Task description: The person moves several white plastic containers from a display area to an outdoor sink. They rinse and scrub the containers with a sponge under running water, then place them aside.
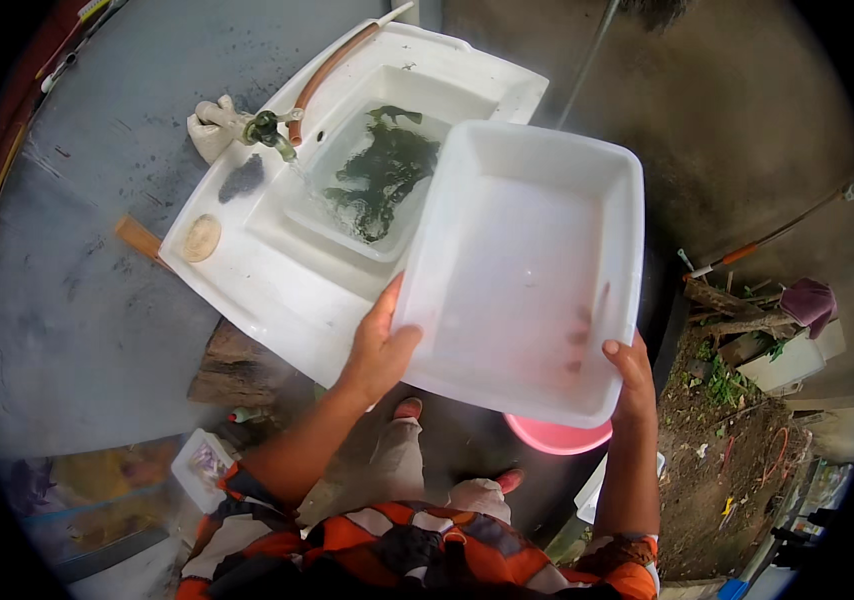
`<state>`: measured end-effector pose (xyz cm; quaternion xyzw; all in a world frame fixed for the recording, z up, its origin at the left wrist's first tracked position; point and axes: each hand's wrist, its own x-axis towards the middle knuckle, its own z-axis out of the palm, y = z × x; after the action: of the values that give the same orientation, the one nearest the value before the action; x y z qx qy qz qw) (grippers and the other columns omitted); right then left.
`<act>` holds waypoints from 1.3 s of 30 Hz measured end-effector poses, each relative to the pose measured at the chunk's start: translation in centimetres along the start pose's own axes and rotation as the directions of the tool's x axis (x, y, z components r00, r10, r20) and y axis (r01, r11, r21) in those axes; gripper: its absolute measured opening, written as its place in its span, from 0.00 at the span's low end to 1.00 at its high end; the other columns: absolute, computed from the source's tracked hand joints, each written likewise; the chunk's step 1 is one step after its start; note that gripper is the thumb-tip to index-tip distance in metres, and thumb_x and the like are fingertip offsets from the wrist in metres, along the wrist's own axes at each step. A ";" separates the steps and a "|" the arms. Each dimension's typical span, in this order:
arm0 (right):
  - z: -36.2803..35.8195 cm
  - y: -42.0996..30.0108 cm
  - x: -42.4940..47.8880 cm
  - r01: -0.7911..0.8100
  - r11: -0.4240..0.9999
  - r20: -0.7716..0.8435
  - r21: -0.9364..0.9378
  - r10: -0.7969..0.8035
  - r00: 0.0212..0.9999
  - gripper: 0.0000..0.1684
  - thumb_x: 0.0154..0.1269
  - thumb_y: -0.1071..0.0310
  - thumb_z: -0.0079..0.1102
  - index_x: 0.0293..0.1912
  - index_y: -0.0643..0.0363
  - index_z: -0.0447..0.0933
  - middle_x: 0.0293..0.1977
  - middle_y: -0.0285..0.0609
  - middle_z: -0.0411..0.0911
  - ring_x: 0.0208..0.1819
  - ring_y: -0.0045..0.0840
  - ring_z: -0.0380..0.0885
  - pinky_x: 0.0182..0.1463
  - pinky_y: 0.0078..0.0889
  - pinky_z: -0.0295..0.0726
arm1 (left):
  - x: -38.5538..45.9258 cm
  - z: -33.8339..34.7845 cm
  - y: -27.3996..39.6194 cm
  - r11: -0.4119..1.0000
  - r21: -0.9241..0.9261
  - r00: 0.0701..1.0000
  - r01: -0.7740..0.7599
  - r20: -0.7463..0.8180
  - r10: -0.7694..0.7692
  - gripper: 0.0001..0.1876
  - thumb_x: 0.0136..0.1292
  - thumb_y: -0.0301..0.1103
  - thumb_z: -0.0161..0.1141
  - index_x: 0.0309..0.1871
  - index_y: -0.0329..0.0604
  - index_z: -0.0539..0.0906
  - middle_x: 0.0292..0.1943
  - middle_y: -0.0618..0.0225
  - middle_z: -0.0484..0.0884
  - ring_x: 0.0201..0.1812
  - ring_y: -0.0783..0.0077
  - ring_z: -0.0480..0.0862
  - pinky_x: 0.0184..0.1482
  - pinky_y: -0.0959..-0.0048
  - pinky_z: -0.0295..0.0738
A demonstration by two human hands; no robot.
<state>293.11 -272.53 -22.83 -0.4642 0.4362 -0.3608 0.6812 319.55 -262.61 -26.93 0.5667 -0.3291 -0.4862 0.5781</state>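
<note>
A white rectangular plastic tub [517, 247] is held between both hands, tilted, its inside facing me with nothing but a wet sheen in it. My left hand [382, 341] grips the near-left wall, thumb over the rim. My right hand [631, 375] holds the right side near the lower corner; its fingers show faintly through the plastic. Beyond the tub stands a white sink [277, 304]. In its basin sits a translucent container [337, 238] of water with dark green leaves [386, 172] in it. Water runs from the tap [271, 133] into that container.
A brown hose [333, 64] and a round tan disc [202, 238] lie on the sink's rim. Below are a wooden block [236, 367], a pink basin [558, 436] partly under the tub, and a white container [202, 469]. Branches [742, 319] lie on soil at right.
</note>
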 end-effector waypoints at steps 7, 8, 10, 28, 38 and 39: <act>14.6 -1.3 11.3 -0.166 0.968 0.320 -0.187 0.220 0.921 0.34 0.57 0.63 0.53 0.63 0.59 0.63 0.51 0.46 0.72 0.48 0.32 0.73 0.46 0.38 0.76 | 1.9 -14.1 4.0 0.980 -0.011 0.952 0.197 -0.235 -0.194 0.27 0.51 0.17 0.43 0.58 0.31 0.69 0.46 0.62 0.79 0.46 0.73 0.79 0.50 0.74 0.73; 15.0 0.2 12.3 -0.209 0.975 0.385 -0.075 0.221 0.896 0.33 0.55 0.67 0.52 0.62 0.62 0.63 0.49 0.46 0.72 0.48 0.32 0.73 0.46 0.38 0.76 | 2.0 -14.7 4.1 0.982 0.015 0.942 0.188 -0.285 -0.176 0.26 0.50 0.17 0.43 0.58 0.30 0.70 0.46 0.62 0.79 0.46 0.73 0.79 0.50 0.74 0.73; 16.5 1.5 13.3 -0.262 0.965 0.448 0.026 0.223 0.866 0.32 0.52 0.73 0.51 0.60 0.66 0.63 0.46 0.46 0.72 0.47 0.32 0.73 0.46 0.37 0.77 | 1.1 -15.3 4.1 0.985 0.061 0.922 0.159 -0.365 -0.127 0.27 0.50 0.17 0.43 0.58 0.30 0.70 0.46 0.62 0.79 0.46 0.73 0.78 0.50 0.75 0.73; 14.2 -1.8 21.1 -0.294 0.898 0.447 -0.326 0.421 0.789 0.35 0.37 0.77 0.51 0.52 0.71 0.73 0.38 0.48 0.79 0.35 0.31 0.79 0.42 0.29 0.80 | 6.6 -28.6 0.9 -0.158 0.877 0.758 0.453 -0.286 0.586 0.26 0.56 0.36 0.60 0.61 0.52 0.70 0.58 0.62 0.71 0.58 0.53 0.69 0.53 0.58 0.72; 16.1 -2.2 22.6 0.016 0.755 0.473 -0.655 0.393 0.789 0.27 0.43 0.79 0.48 0.48 0.70 0.76 0.35 0.42 0.80 0.35 0.25 0.78 0.44 0.25 0.76 | 6.7 -25.8 3.8 0.742 0.638 0.658 0.205 -0.651 0.378 0.23 0.50 0.28 0.60 0.53 0.49 0.75 0.48 0.61 0.77 0.50 0.56 0.75 0.51 0.61 0.72; 15.9 -2.0 22.6 0.014 0.751 0.465 -0.660 0.394 0.793 0.27 0.42 0.79 0.49 0.48 0.69 0.76 0.35 0.41 0.80 0.37 0.26 0.78 0.45 0.26 0.76 | 6.3 -23.8 4.7 0.626 0.773 0.689 0.099 -0.508 0.518 0.22 0.49 0.26 0.60 0.51 0.48 0.76 0.48 0.61 0.78 0.50 0.56 0.75 0.52 0.62 0.72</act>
<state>315.83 -288.35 -23.84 -0.7023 0.3504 0.0413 0.6183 344.55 -261.06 -26.76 0.8435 -0.3273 0.0221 0.4253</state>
